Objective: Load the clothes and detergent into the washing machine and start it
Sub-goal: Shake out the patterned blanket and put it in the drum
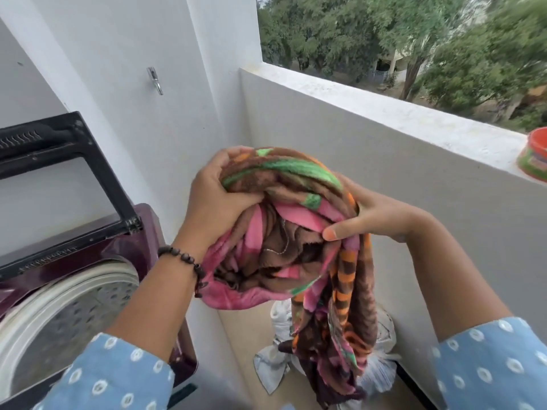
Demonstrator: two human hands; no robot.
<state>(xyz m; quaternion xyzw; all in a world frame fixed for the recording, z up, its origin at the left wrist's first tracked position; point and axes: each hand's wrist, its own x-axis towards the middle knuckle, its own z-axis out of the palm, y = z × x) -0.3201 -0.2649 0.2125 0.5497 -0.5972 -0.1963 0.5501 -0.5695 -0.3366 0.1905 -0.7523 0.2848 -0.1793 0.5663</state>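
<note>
A bunched cloth (284,250) in brown, pink, green and orange hangs in the air between my hands, its tail trailing down to the right. My left hand (216,196) grips its upper left folds. My right hand (370,214) pinches the right side, thumb pressed into the fabric. The top-loading washing machine (139,247), maroon with a raised black-framed lid (97,170), stands at the lower left. Its steel drum (68,324) is open, and I see no clothes in the part that shows.
A white bundle of laundry (376,371) lies on the floor below the cloth. A tap (155,79) sticks out of the white wall. An orange-and-green tub (535,155) sits on the balcony parapet (384,113) at the right edge. Trees lie beyond.
</note>
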